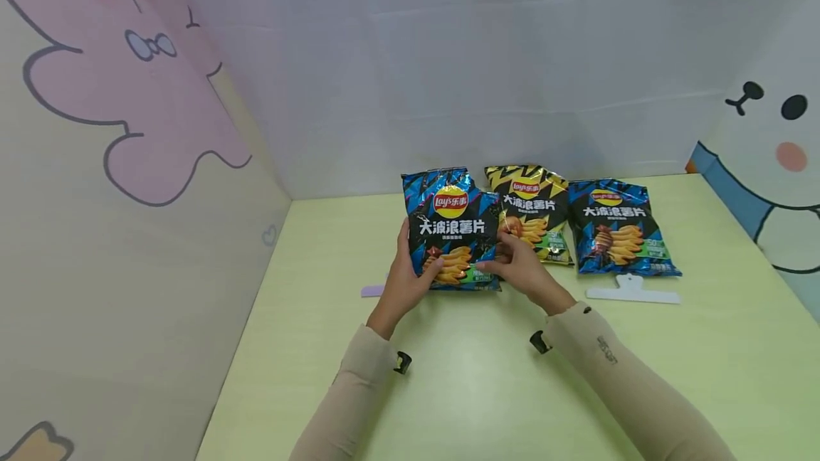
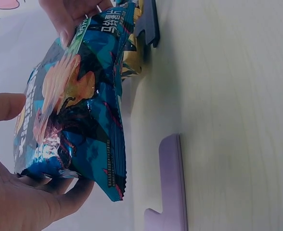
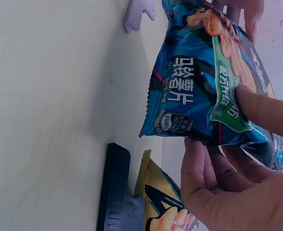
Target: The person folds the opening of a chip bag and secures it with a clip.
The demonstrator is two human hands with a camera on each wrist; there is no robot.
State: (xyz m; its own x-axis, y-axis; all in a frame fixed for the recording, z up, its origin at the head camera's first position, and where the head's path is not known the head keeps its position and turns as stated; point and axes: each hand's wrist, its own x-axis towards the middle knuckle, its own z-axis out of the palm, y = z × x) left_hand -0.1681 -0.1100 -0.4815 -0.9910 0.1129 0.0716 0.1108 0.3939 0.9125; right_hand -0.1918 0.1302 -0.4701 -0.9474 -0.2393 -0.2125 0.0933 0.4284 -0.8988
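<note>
A blue and black bag of potato chips (image 1: 451,233) is held up off the table, its printed front turned toward me. My left hand (image 1: 408,277) grips its left side, thumb on the front and fingers curled behind, as the left wrist view confirms. At the lower right edge, my right hand (image 1: 522,267) pinches the bag between thumb and fingers. The bag's top edge steps down at its right corner. Below it in the left wrist view lies a purple clip (image 2: 171,187), mostly hidden by the bag in the head view.
A yellow and black chip bag (image 1: 532,208) leans at the back, just right of the held bag, with a dark clip (image 3: 113,187) before it. Farther right is another blue chip bag (image 1: 618,226), a white clip (image 1: 633,290) in front. A wall (image 1: 448,91) stands behind.
</note>
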